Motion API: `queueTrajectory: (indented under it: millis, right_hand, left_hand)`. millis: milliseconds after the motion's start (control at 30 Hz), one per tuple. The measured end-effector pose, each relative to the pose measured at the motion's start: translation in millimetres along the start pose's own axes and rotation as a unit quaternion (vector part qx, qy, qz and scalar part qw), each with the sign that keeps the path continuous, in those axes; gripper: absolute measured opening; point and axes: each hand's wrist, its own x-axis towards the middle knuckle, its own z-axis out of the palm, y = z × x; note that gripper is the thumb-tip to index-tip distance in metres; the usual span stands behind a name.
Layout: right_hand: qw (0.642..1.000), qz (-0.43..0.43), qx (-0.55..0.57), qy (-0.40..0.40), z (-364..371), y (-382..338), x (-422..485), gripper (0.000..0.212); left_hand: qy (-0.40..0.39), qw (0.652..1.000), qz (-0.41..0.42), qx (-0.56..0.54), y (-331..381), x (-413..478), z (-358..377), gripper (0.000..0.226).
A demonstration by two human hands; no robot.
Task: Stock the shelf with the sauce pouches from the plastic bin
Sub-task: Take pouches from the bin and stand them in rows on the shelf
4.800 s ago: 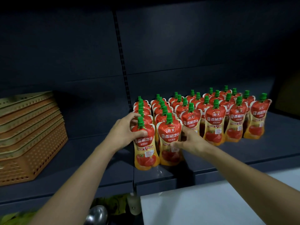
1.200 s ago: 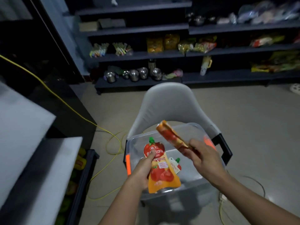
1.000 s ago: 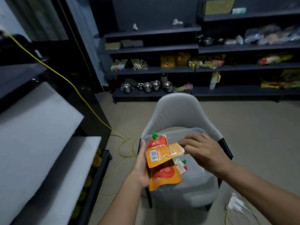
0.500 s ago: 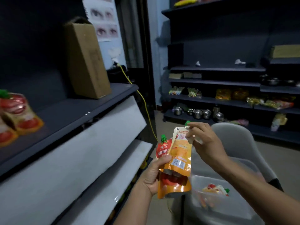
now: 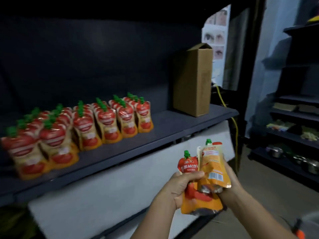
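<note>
Two sauce pouches are held together in front of the shelf, below its front edge. The front pouch (image 5: 191,171) shows its printed face: a red top with white characters, an orange base with a tomato picture, and a green screw cap. The back pouch (image 5: 214,163) is turned with its rear side toward the camera, orange with small print, a barcode label low on the right, and its own green cap standing higher than the first.

The left hand (image 5: 179,187) is closed around the middle of the front pouch, thumb laid across its face. The right hand (image 5: 227,178) is wrapped behind the back pouch, its fingers mostly hidden by the packaging; it grips that pouch from the right and rear. The two pouches overlap and touch.

On the dark shelf (image 5: 164,125) to the upper left stand the stocked pouches (image 5: 82,126) in upright rows, blurred, with matching red tops and green caps, well apart from the hands. A tall cardboard box (image 5: 193,80) stands farther right on the same shelf.
</note>
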Motion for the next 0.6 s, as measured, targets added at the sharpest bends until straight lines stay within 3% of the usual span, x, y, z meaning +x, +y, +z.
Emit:
queueTrajectory:
  millis: [133, 300, 433, 533, 600]
  right_hand:
    - [0.995, 0.061, -0.002, -0.084, 53.8, 24.3, 29.7, 0.071]
    - [0.988, 0.073, 0.031, -0.131, 120.9, 51.9, 58.4, 0.044]
    - [0.987, 0.068, 0.078, -0.123, 156.4, 75.0, 94.3, 0.034]
    - [0.987, 0.066, 0.069, -0.133, 191.0, 90.0, 116.0, 0.035]
    - [0.986, 0.063, 0.089, -0.129, 208.2, 101.5, 130.4, 0.035]
  left_hand:
    - [0.081, 0.994, 0.035, 0.064, 33.5, -14.4, -49.0, 0.049]
    - [0.157, 0.970, 0.083, 0.166, 73.5, -23.6, -112.1, 0.028]
    - [0.213, 0.955, 0.109, 0.175, 98.1, -23.9, -159.0, 0.041]
    - [0.235, 0.942, 0.163, 0.175, 112.5, -24.7, -191.4, 0.024]
    - [0.262, 0.926, 0.195, 0.189, 119.9, -24.0, -209.7, 0.027]
